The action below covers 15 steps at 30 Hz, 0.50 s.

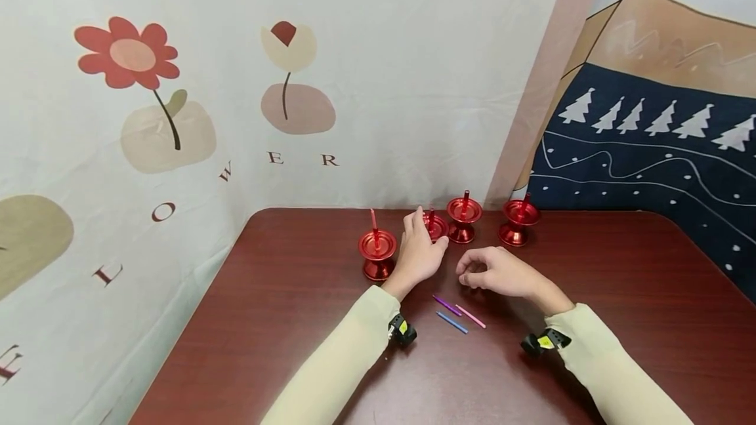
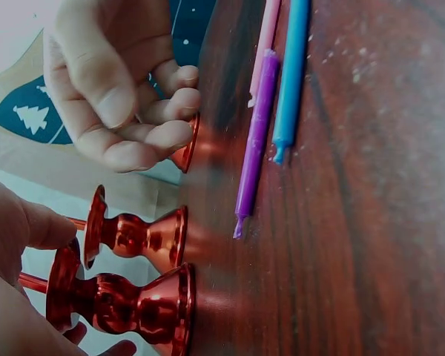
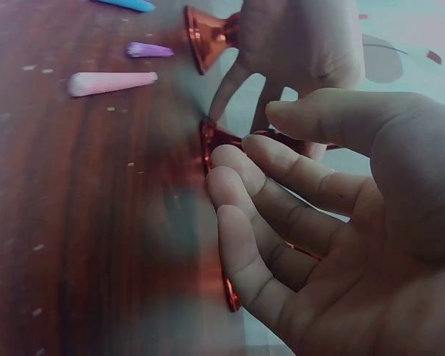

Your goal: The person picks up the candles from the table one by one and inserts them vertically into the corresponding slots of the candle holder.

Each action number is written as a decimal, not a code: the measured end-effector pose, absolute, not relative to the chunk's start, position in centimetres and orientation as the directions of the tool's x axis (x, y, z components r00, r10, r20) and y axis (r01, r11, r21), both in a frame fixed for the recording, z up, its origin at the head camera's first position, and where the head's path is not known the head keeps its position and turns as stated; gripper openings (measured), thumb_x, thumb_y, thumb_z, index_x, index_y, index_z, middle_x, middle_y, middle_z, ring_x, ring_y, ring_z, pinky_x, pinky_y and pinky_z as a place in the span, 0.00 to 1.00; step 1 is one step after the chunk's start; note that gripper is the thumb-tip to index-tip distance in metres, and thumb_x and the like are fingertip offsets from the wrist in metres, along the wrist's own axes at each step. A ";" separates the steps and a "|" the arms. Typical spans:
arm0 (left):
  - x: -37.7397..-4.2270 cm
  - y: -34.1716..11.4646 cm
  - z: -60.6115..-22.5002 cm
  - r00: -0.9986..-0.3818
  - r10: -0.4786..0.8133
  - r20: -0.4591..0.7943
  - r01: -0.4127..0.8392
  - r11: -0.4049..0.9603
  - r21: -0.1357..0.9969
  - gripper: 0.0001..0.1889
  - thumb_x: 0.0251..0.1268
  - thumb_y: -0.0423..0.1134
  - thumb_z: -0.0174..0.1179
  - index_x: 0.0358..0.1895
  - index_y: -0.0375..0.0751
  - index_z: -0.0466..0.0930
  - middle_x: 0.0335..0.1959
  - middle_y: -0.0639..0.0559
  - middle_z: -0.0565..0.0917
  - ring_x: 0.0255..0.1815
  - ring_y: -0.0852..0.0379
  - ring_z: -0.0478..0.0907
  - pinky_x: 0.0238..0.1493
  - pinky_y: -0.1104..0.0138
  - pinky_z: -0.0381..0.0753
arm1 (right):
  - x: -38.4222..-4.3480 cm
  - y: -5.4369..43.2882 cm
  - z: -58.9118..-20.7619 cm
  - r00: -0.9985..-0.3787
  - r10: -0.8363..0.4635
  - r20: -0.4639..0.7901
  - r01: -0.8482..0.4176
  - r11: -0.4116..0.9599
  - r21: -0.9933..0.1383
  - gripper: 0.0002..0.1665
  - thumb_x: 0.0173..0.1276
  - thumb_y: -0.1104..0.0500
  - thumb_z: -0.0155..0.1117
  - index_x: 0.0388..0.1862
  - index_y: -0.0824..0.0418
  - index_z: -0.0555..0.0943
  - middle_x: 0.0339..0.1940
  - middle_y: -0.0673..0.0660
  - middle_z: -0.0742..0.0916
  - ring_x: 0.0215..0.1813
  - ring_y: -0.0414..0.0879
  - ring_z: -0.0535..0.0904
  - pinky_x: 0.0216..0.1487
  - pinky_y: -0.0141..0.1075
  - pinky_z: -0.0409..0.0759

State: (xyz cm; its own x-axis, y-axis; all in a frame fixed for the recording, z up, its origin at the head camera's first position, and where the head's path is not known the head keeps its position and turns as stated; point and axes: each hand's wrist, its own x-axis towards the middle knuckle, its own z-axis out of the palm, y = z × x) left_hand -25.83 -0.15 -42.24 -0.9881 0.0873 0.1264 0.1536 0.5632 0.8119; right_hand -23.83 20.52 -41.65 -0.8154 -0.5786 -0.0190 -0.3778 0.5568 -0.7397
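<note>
My left hand grips a red metallic candle holder by its dish, thumb on the near rim and fingers round the far side. In the head view the hand hides much of that holder. Just left of the hand stands another red holder with a slim red candle upright in it. My right hand hovers over the table with fingers loosely bent and nothing in them. Between the wrists lie a purple candle, a pink candle and a blue candle.
Two more red holders, one close to the gripped holder and one farther right, stand near the back edge. The dark red wooden table meets a flower-printed cloth behind; a navy tree-patterned cloth hangs at right.
</note>
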 end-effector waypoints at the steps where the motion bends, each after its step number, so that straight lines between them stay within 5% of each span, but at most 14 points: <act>1: -25.6 -0.2 -42.2 -0.987 0.096 0.129 0.160 0.565 0.809 0.45 0.80 0.40 0.65 0.89 0.33 0.49 0.83 0.36 0.59 0.76 0.34 0.70 0.74 0.43 0.73 | -23.7 20.6 -41.7 -0.811 -0.584 -0.014 -0.387 0.555 -0.736 0.07 0.72 0.62 0.70 0.46 0.62 0.89 0.32 0.49 0.89 0.31 0.46 0.83 0.34 0.36 0.82; 8: -24.7 -0.8 -42.6 -0.980 0.135 0.148 0.199 0.552 0.810 0.45 0.78 0.41 0.66 0.89 0.33 0.51 0.82 0.36 0.60 0.78 0.35 0.68 0.77 0.42 0.71 | -22.7 21.1 -41.9 -0.767 -0.642 -0.009 -0.434 0.529 -0.729 0.09 0.67 0.63 0.77 0.45 0.62 0.89 0.33 0.46 0.89 0.32 0.41 0.84 0.37 0.35 0.85; 15: -26.6 -1.2 -47.1 -0.965 0.161 0.208 0.263 0.548 0.795 0.47 0.76 0.46 0.67 0.88 0.34 0.51 0.80 0.38 0.62 0.78 0.37 0.69 0.76 0.42 0.71 | -21.9 21.2 -41.8 -0.712 -0.701 -0.050 -0.481 0.538 -0.693 0.10 0.61 0.64 0.78 0.41 0.58 0.89 0.28 0.42 0.87 0.31 0.38 0.83 0.34 0.34 0.84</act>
